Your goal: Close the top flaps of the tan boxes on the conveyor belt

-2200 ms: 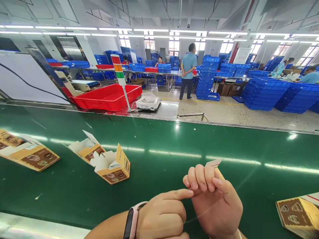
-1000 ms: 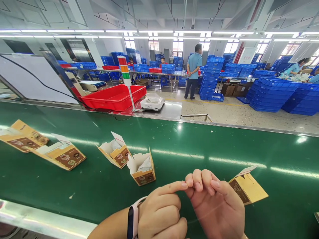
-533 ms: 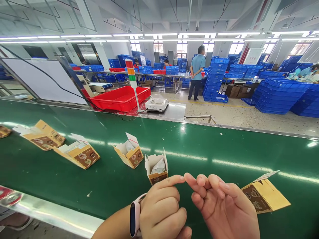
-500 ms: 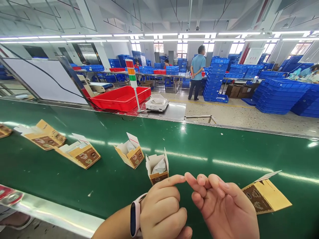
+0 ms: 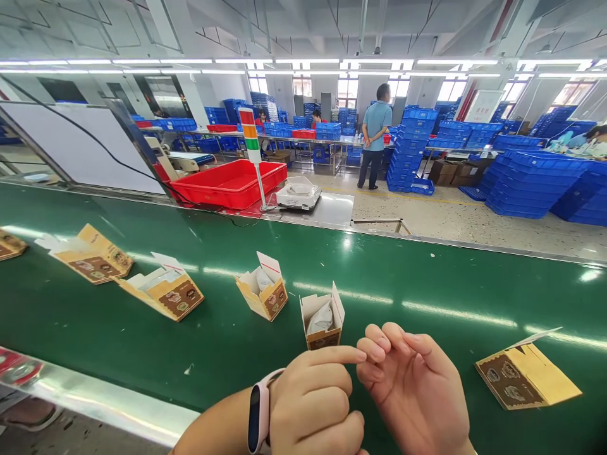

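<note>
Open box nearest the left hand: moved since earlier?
Yes, the open box went rightward, from left of the white scale to slightly right of it.

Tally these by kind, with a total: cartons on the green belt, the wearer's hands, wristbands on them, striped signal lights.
Cartons: 6, one cut off at the left edge
Hands: 2
Wristband: 1
Signal light: 1
Total: 10
</note>
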`<action>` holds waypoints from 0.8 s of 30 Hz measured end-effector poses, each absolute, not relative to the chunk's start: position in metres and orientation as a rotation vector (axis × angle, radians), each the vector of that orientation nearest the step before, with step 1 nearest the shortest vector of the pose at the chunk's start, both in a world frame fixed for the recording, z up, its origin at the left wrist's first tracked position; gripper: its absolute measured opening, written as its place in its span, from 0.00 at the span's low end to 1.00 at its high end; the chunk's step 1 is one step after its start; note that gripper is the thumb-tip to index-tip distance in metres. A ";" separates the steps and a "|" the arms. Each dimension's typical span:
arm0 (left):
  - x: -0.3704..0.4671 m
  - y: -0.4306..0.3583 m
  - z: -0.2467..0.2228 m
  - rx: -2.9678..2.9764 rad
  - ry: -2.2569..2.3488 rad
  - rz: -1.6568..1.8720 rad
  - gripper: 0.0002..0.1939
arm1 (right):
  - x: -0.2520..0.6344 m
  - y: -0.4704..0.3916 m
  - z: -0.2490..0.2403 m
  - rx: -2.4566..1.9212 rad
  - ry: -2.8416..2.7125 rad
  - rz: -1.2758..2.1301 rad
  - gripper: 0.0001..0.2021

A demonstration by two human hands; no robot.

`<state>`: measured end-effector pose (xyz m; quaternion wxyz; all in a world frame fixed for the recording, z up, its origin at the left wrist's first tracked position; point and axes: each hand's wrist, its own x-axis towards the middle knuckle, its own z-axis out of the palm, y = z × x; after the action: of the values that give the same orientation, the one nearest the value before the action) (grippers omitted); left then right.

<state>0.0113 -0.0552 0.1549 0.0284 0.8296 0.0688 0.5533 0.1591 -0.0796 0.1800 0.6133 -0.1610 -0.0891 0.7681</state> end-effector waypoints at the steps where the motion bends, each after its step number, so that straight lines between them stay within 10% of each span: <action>1: 0.013 -0.057 0.153 2.542 0.220 1.711 0.20 | 0.159 -0.080 0.180 -0.373 -0.201 1.771 0.12; 17: 0.017 -0.057 0.156 2.564 0.215 1.745 0.18 | 0.161 -0.086 0.185 -0.507 -0.483 1.540 0.11; 24: 0.017 -0.001 0.153 2.258 0.544 1.778 0.07 | 0.187 -0.093 0.143 -0.817 -0.878 0.789 0.07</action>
<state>0.0165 -0.0011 0.1534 0.1081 0.7675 0.1849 0.6042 0.1867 -0.0934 0.1431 0.7533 -0.3744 -0.4022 0.3614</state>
